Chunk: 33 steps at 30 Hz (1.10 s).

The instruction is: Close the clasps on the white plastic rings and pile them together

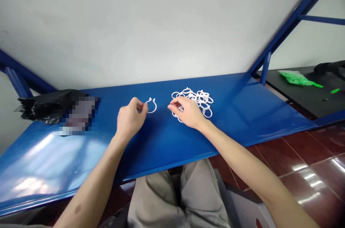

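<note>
My left hand (132, 117) pinches a white plastic curtain ring (155, 108) between thumb and fingers. This ring is unclasped, with a gap at its top between two knobbed ends. To the right, my right hand (186, 111) is over the near left side of a pile of white curtain rings (204, 99). Its thumb and fingertips are drawn together, and whatever may be between them is hidden or too small to see. Several rings in the pile overlap, and the hand covers some of them.
A blue tabletop (167, 145) lies before me against a pale wall. On its left are a black plastic bag (45, 104) and a blurred-out flat object (81, 113). Blue frame bars (285, 23) rise at the sides. A green packet (298, 79) sits on a black table at right.
</note>
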Available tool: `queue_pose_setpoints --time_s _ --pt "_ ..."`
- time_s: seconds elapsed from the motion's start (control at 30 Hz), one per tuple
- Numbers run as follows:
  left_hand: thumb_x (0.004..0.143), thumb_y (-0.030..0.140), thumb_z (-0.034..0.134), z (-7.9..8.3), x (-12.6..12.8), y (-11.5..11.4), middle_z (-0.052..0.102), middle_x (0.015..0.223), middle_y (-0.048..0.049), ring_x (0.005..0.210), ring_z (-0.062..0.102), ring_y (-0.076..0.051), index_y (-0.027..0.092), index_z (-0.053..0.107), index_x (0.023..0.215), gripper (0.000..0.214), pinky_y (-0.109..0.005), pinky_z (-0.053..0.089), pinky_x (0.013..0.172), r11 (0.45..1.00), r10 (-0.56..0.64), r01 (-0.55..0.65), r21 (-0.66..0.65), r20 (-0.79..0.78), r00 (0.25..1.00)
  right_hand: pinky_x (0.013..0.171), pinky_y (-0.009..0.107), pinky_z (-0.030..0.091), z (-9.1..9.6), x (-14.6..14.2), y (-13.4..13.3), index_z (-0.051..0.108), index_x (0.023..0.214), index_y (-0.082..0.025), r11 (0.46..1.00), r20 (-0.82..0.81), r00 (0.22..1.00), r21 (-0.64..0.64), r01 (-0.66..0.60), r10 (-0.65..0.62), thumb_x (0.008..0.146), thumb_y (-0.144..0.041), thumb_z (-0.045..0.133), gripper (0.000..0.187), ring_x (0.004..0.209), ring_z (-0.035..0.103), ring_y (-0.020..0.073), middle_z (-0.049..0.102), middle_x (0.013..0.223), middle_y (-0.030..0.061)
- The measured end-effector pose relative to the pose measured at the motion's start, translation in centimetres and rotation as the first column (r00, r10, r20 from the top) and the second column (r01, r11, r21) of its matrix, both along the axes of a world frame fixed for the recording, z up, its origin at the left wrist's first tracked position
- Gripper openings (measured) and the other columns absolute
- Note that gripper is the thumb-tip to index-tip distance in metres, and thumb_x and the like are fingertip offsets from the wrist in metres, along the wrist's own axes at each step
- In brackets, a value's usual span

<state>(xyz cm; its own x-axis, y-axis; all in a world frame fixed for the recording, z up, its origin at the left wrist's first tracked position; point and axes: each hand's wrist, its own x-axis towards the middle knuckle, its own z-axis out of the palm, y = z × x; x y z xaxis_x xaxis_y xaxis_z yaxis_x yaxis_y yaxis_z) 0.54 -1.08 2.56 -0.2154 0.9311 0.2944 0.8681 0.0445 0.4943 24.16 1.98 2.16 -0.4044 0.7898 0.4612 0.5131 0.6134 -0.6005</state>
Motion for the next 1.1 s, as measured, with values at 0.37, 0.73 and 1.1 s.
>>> queue_pose_setpoints --time_s 0.37,0.73,1.1 --pt "0.096 0.041 0.049 -0.8 3.9 -1.5 0.074 0.08 -0.0015 0.064 0.064 -0.016 0.023 0.058 0.091 0.021 -0.027 0.041 0.061 0.971 -0.215 0.212 0.108 0.01 0.977 0.076 0.03 0.054 -0.6 -1.2 -1.2 0.063 0.109 -0.021 1.0 -0.119 0.993 -0.016 -0.014 0.012 0.099 -0.026 0.055 0.015 0.079 0.071 0.0168 0.073 0.086 0.0016" --pt "0.101 0.036 0.041 -1.9 3.3 -1.5 0.074 0.074 0.0019 0.063 0.069 -0.014 0.024 0.056 0.095 0.021 -0.023 0.051 0.063 0.904 -0.421 0.396 0.16 0.185 0.888 0.082 0.035 0.055 -1.2 -1.0 -1.2 0.07 0.1 -0.02 0.954 0.052 0.987 0.254 -0.159 0.151 0.105 -0.023 0.047 0.023 0.086 0.066 0.0199 0.074 0.091 0.0069" --pt "0.103 0.046 0.042 -1.4 2.8 -0.5 0.078 0.098 -0.0041 0.087 0.072 -0.018 0.023 0.062 0.109 0.031 -0.029 0.054 0.083 0.9 -0.43 0.411 0.146 0.142 0.892 0.089 0.039 0.054 -0.7 -0.7 0.0 0.072 0.106 -0.021 0.942 0.062 0.998 0.334 -0.038 0.019 0.104 -0.023 0.049 0.023 0.094 0.066 0.022 0.074 0.098 0.0076"
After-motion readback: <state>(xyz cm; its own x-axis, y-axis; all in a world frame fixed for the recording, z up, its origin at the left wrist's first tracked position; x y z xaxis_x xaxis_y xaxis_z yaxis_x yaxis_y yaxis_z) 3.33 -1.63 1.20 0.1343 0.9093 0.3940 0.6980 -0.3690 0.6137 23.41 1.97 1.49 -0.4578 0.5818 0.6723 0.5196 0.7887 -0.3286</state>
